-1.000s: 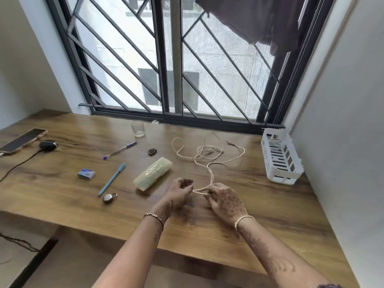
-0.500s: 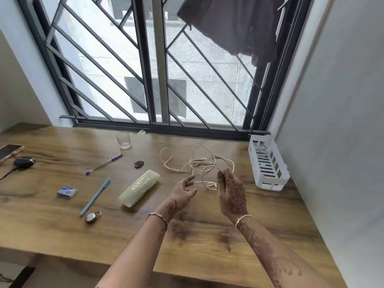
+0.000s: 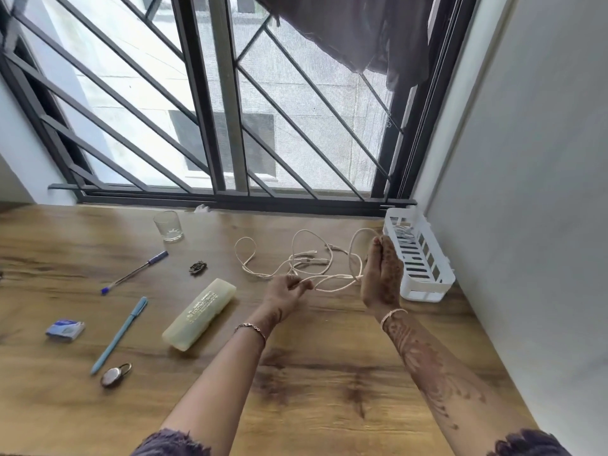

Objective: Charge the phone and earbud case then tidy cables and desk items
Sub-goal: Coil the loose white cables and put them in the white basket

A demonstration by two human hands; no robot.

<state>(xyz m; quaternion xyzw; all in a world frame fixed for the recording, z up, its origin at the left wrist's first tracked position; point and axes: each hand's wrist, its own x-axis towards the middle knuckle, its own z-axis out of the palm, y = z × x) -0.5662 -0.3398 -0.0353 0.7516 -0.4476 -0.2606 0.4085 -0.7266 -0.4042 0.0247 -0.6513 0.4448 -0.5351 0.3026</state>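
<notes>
Head view showed two bare forearms reaching out over a wood-grain desk (image 3: 329,390), each wrist ringed by one thin bangle. Nearest on the desk's left lay one small round metal padlock (image 3: 113,376), then one slim light-blue pen (image 3: 120,334) and one small blue-and-white packet (image 3: 65,330). Beside them rested one long, translucent yellowish plastic case (image 3: 200,313) with rounded ends.

Further out, the left hand (image 3: 286,289) was pinched closed on one cream cable (image 3: 306,258), while the right hand (image 3: 381,274), held upright with henna patterns on it, gripped a raised loop of the same cable at its fingertips; the two hands were apart, the cord stretched between them. Beyond them the remaining cable sprawled in loose loops on the desk.

Left of the cable lay a second pen (image 3: 135,273), clear-barrelled with a blue cap, and one small dark ornate object (image 3: 198,267), too small to identify. Close behind the right hand stood one white slotted plastic basket (image 3: 427,284). Farthest, near the barred window (image 3: 214,110), stood one small clear glass (image 3: 168,226).
</notes>
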